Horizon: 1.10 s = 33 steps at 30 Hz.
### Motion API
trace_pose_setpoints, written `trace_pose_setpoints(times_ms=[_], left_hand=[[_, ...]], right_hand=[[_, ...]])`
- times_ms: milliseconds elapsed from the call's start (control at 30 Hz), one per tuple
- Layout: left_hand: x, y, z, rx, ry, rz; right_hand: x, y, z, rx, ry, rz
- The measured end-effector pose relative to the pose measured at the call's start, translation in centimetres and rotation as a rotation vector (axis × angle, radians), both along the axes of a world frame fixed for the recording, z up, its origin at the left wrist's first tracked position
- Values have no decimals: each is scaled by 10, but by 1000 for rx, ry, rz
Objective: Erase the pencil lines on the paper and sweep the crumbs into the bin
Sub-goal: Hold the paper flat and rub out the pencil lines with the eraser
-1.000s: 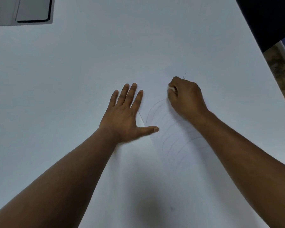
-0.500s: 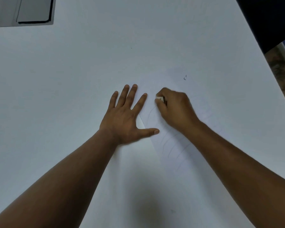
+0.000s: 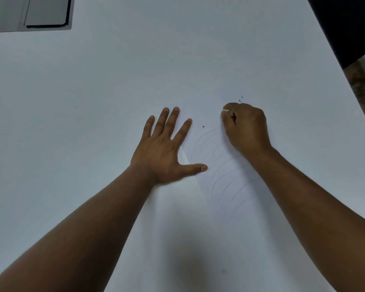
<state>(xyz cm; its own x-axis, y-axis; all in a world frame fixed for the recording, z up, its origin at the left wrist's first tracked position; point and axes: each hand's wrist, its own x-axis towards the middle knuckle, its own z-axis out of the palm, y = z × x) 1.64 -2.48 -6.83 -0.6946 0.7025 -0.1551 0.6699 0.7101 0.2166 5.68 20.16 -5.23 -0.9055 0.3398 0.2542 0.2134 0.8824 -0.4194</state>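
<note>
Step in hand: erasing, judged well short of done. Faint curved pencil lines [image 3: 217, 171] still run across the sheet of paper [image 3: 230, 207], from beside the right fist down toward the near edge. Sweeping not yet begun, and no bin in view.

Left hand [image 3: 164, 150] lies flat, fingers straight and spread, palm on the white table [image 3: 93, 102] with the thumb reaching over the paper's left edge; it pins the sheet. It holds nothing.

Right hand [image 3: 243, 127] is curled into a fist at the far end of the lines, fingers pinching a small white eraser [image 3: 227, 111]. Only a sliver of the eraser shows at the fingertips, most of it hidden inside the fist. Whether it touches the paper right now cannot be told for sure, though the hand sits low on the sheet.

Eraser crumbs [image 3: 240, 99]: a few dark specks just beyond the right knuckles, one more speck between the two hands.

Next move likely calls for rubbing strokes nearer along the remaining arcs, left hand holding the paper down so it does not buckle or slide. Risk: creasing the thin sheet if the pinning hand lifts. Then crumbs need gathering.

Far left corner: a grey tray-like object [image 3: 44, 13], partly cut off.
</note>
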Motion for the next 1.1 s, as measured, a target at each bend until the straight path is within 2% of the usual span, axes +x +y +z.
trace_pose_setpoints(times_ms=[167, 267, 367, 567, 667, 767, 867, 1100], left_hand=[[0, -1, 0, 6, 1, 5], [0, 0, 1, 5, 6, 4], [0, -1, 2, -6, 9, 2], [0, -2, 0, 18, 19, -4], [0, -1, 0, 5, 17, -9], [0, -1, 1, -3, 7, -5], [0, -1, 2, -23, 10, 0], [-1, -2, 2, -10, 3, 3]], right_hand=[[10, -28, 3, 5, -15, 242], [-1, -6, 7, 45, 20, 167], [-4, 8, 12, -39, 43, 97], [6, -1, 13, -101, -31, 346], [7, -1, 10, -21, -55, 419], [-6, 11, 10, 103, -41, 359], [-18, 30, 16, 80, -33, 207], [18, -10, 21, -61, 1, 382]])
